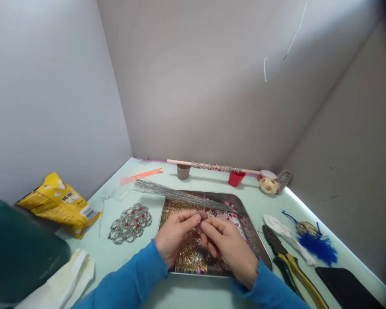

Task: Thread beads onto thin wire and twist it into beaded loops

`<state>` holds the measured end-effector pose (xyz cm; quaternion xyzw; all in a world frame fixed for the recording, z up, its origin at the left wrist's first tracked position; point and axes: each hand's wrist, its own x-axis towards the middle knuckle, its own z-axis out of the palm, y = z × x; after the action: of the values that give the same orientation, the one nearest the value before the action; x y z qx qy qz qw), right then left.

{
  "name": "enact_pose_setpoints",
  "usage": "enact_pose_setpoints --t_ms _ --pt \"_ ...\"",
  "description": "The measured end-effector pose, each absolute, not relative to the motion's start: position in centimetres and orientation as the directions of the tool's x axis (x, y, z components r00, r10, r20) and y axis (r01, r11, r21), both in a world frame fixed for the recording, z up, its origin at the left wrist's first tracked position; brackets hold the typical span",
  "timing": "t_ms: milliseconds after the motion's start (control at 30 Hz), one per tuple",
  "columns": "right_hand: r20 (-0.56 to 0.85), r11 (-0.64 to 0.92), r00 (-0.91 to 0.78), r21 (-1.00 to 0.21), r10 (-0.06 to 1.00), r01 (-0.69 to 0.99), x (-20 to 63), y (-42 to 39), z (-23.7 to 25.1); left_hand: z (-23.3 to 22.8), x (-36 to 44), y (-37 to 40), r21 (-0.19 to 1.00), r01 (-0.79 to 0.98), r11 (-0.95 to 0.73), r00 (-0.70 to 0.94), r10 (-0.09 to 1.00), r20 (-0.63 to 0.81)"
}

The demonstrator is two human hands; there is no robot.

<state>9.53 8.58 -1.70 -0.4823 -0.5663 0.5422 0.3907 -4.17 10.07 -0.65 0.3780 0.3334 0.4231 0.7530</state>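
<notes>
My left hand [180,234] and my right hand [227,242] meet over the middle of a metal tray [255,240], thumbs and fingertips pinched together. A thin wire [205,198] rises from between the fingertips; whatever else they hold is too small to make out. Gold beads [188,253] fill the tray's left side, while clear, red and purple beads lie to the right. Across the tray's far part rests a bundle of straight grey wires [183,195]. On the table left of the tray lies a beaded wire piece [131,224] with red beads in it.
Pliers [284,253], a white cloth strip [287,234], a blue tasselled item [318,246] and a black flat object [347,285] lie right. Behind, a beaded stick [217,167] rests on a grey cup [183,171] and red cup [236,178]. Left are a yellow packet [61,201] and a dark green object [19,253].
</notes>
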Motion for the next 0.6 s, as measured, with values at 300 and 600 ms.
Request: enact_pose_setpoints --t_ms 300,600 --pt "0.046 0.036 0.075 -0.991 0.996 0.131 9.62 8.28 -0.87 -0.97 -4.34 10.18 0.871 -0.324 0.37 0.342 0.904 -0.256" --pt "0.056 0.054 0.02 -0.995 0.998 0.079 9.82 8.26 -1.19 -0.8 -4.11 9.82 0.89 -0.261 0.374 0.444 0.865 -0.233"
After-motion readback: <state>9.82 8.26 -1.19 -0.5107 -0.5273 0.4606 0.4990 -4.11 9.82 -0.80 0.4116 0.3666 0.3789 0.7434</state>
